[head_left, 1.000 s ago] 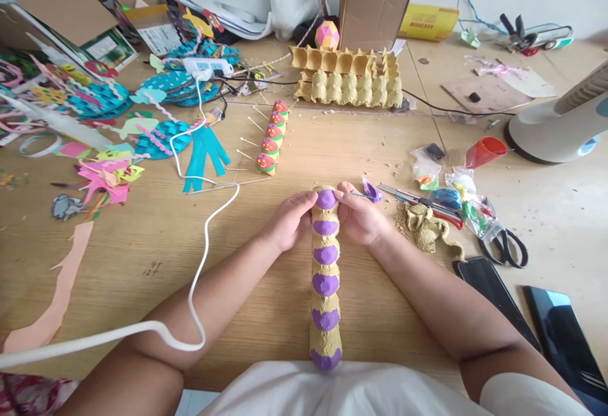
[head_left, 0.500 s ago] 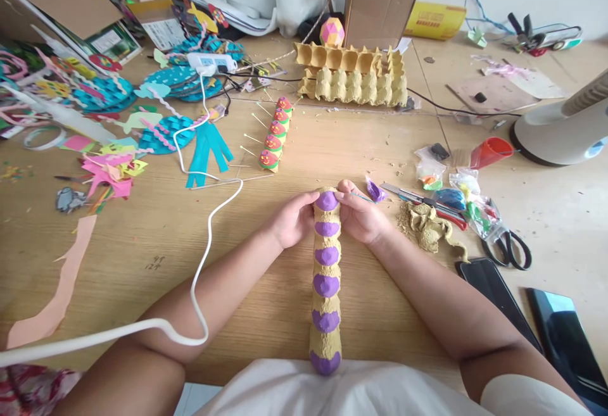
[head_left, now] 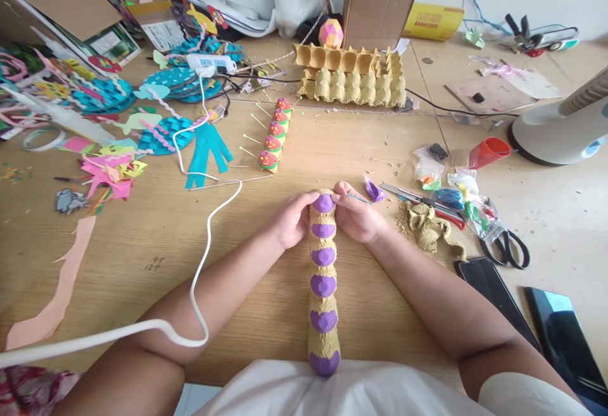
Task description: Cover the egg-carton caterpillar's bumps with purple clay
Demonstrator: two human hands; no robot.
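Observation:
A strip of egg carton point(head_left: 326, 304) with purple clay on its bumps runs from my hands back toward my body, its near end against the white shirt. My left hand point(head_left: 295, 218) grips the left side of its far end, thumb at the edge of the last purple bump. On the other side my right hand point(head_left: 357, 215) holds the same end with thumb and fingers. A thin blue stick-like tool point(head_left: 360, 199) also pokes out from the right hand. Just beyond that hand lies a packet of purple clay point(head_left: 375, 190).
A red-and-green caterpillar strip point(head_left: 273, 144) stands ahead with pale sticks beside it. Egg cartons point(head_left: 360, 87) sit behind. To the right lie a craft knife point(head_left: 394, 191), scissors point(head_left: 510, 249), clay packets and phones point(head_left: 496, 296). A white cable point(head_left: 208, 248) crosses the left side.
The far end of the egg carton strip has shifted slightly left, with my right hand moving along with it. My left hand looks nearly unchanged.

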